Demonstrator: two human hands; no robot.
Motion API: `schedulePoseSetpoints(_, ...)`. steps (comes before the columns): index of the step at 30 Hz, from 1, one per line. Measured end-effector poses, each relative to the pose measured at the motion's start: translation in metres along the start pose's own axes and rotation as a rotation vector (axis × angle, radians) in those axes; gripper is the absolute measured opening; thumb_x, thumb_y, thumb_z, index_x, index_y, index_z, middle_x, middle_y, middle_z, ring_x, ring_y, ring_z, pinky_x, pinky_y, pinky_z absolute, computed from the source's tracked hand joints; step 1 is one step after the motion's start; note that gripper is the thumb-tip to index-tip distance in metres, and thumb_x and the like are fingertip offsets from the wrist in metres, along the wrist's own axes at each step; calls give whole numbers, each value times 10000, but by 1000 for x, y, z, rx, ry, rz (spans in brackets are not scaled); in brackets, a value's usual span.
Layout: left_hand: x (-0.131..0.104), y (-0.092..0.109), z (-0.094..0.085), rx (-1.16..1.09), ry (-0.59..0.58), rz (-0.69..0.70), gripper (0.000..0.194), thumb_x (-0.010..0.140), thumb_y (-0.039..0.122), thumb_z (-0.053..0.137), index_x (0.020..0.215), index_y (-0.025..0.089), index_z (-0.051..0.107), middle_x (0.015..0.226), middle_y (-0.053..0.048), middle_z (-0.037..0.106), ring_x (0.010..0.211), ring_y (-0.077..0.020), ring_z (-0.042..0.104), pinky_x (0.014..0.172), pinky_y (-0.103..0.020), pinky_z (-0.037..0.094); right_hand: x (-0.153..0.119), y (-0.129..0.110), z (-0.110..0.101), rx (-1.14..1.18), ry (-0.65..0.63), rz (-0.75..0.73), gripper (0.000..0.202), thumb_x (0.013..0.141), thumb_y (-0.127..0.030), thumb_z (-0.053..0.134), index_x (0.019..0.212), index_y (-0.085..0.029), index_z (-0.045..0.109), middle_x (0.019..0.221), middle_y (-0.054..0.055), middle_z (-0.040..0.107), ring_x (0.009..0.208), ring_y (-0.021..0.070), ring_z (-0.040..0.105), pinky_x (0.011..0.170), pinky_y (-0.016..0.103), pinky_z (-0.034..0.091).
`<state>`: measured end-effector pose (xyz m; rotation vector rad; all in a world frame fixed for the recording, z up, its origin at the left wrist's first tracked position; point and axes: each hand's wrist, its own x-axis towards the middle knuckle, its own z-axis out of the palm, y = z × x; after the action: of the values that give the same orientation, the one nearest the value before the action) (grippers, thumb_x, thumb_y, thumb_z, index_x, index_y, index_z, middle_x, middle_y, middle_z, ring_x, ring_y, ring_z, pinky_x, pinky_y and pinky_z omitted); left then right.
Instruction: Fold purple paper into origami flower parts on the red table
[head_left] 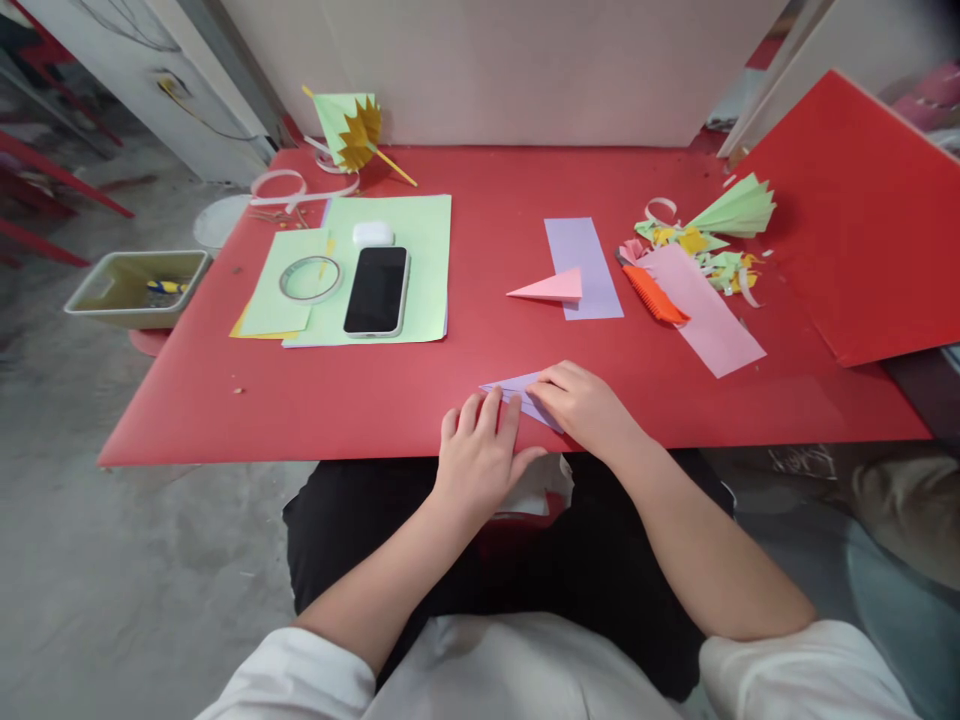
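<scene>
Hands and lavender folded paper (519, 383) at the near edge of the red table (375, 400), as they reach me remotely through the head camera. The paper lies flat, tapering to a point on its left, with crease lines along its upper face. Left hand (480, 450): I see the fingers extended and slightly spread, the index and middle fingertips resting on the paper; the thumb stands well out to the side, toward the right hand (581, 400). Right hand: fingers bent and bunched, the tips set down on the paper's upper face; I cannot tell whether thumb and index pinch a layer or merely press. Beyond the hands, a pink folded paper (546, 288) partly overlaps a lavender sheet (592, 265). Farther right, an orange cutter (654, 293) lies across the edge of a pink strip (712, 320), near green and yellow paper scraps (731, 270). To the left, a phone (377, 290) rests on a green sheet (429, 270), with a tape roll (309, 299) just beside it.
</scene>
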<state>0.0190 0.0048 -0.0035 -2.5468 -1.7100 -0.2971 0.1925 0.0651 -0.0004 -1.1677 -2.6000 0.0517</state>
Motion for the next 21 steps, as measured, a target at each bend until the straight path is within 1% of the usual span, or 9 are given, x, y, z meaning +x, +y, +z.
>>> schedulePoseSetpoints(6, 2, -4, -3, 33, -15, 15, 580, 880, 563, 294, 1262, 180, 504, 1383, -130, 437, 1089, -310, 477, 813, -424, 397, 4, 0, -4, -98, -40, -73, 282, 860, -50, 385, 768, -133, 638, 731, 83, 581, 714, 177, 452, 626, 295, 360)
schedulePoseSetpoints(10, 3, -4, -5, 29, -38, 20, 577, 888, 555, 284, 1256, 172, 511, 1370, -115, 458, 1053, -300, 496, 789, -429, 403, 7, 1, -4, -152, -38, -112, 287, 855, -40, 382, 723, -124, 622, 688, 75, 561, 682, 172, 429, 607, 292, 341)
schedulePoseSetpoints(15, 3, -5, -5, 27, -47, 23, 560, 897, 540, 280, 1263, 181, 505, 1361, -95, 473, 1061, -293, 493, 800, -439, 394, 6, 3, 0, -169, 0, -178, 294, 860, -42, 372, 710, -121, 613, 667, 69, 545, 677, 170, 411, 610, 292, 329)
schedulePoseSetpoints(21, 2, -6, -6, 30, -39, 3, 528, 894, 534, 297, 1265, 222, 506, 1341, -96, 492, 1058, -306, 486, 801, -449, 386, 4, 5, 2, -132, 33, -160, 301, 876, -64, 357, 722, -126, 608, 678, 72, 540, 683, 171, 407, 618, 296, 324)
